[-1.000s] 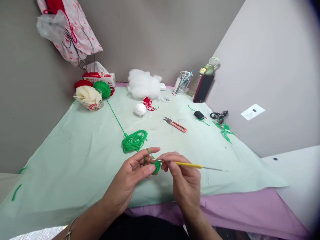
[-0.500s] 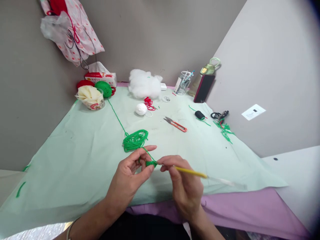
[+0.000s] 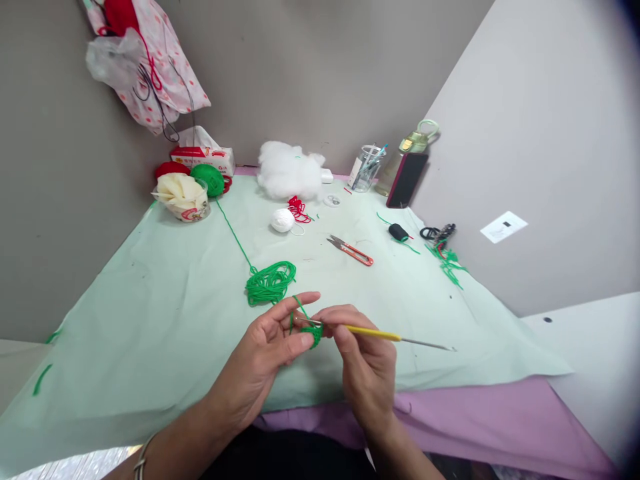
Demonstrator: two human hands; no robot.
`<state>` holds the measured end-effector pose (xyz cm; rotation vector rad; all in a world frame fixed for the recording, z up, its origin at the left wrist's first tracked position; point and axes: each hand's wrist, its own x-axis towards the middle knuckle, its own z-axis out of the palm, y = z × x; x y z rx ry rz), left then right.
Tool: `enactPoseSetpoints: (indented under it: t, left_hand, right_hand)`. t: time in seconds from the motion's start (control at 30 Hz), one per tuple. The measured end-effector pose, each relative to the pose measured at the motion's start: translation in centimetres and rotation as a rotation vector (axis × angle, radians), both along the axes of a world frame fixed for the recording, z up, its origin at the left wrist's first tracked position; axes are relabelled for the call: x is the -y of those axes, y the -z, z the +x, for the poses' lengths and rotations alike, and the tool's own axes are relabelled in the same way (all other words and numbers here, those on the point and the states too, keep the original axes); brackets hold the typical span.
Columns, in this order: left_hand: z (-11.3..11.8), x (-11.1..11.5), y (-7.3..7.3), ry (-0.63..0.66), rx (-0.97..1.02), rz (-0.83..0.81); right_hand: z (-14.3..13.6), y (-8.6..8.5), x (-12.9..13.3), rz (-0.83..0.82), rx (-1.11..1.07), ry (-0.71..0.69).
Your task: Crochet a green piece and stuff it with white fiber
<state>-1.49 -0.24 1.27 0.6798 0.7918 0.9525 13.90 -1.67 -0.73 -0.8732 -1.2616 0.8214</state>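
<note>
Two hands over our desk [image 3: 150, 293]. Our left hand [image 3: 265, 353] pinches the green crochet piece [image 3: 314, 331]. Our right hand [image 3: 365, 360] grips the yellow crochet hook [image 3: 375, 333].

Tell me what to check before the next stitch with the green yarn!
1. Left hand pinches the small green crochet piece: ok.
2. Right hand grips the yellow crochet hook: ok.
3. Hook tip sits at the piece: ok; whether it has caught a loop: cannot tell.
4. Yarn runs over the left finger to the loose green pile: ok.
5. Pile free of knots: cannot tell.
6. Scissors lie apart from the yarn: ok.
</note>
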Motion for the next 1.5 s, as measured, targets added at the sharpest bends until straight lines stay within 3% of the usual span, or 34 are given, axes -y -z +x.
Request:
enactPoseSetpoints:
  t: [0.3,0.5,0.63,0.8,0.87,0.97,1.03,1.1,1.17,1.3,1.4,1.5]
  left_hand:
    - [-0.2,0.1,-0.1,0.018,-0.079,0.028]
    - [-0.2,0.2,0.3,-0.063,-0.172,0.133]
    - [-0.6,0.4,0.9,-0.077,-0.274,0.226]
    - [-0.8,0.4,1.0,-0.07,-0.281,0.245]
    - [-0.6,0.5,0.9,-0.1,-0.302,0.25]
    - [0.0,0.6,0.7,-0.118,-0.239,0.185]
    - [0.3,0.5,0.5,-0.057,-0.091,0.049]
    - [0.3,0.2,0.1,0.011,0.058,-0.093]
    - [0.2,-0.1,-0.2,0.029,0.126,-0.15]
    - [-0.1,-0.3,-0.3,-0.026,0.023,-0.021]
    - [0.2,0.0,0.0,-0.025,-0.067,0.083]
    - [0.6,0.2,0.2,-0.061,-0.099,0.112]
  right_hand:
    - [0.6,-0.1,-0.4,-0.141,-0.195,-0.081]
    - [1.0,0.0,0.8,0.02,0.151,0.042]
    - [1.0,0.2,1.5,0.216,0.304,0.018]
    - [0.9,-0.4,1.2,0.122,0.304,0.092]
    - [0.9,-0.1,0.9,0.18,0.393,0.09]
    - [1.0,0.9,0.7,0.383,0.633,0.156]
    - [1.1,1.5,0.8,0.49,0.751,0.234]
    - [1.1,1.6,1.0,0.485,0.697,0.256]
    - [1.1,1.2,1.0,0.349,0.473,0.228]
    - [0.6,-0.2,0.5,0.097,0.094,0.14]
    - [0.2,-0.3,0.1,0.093,0.125,0.085]
    - [0.0,0.5,0.4,0.19,0.313,0.148]
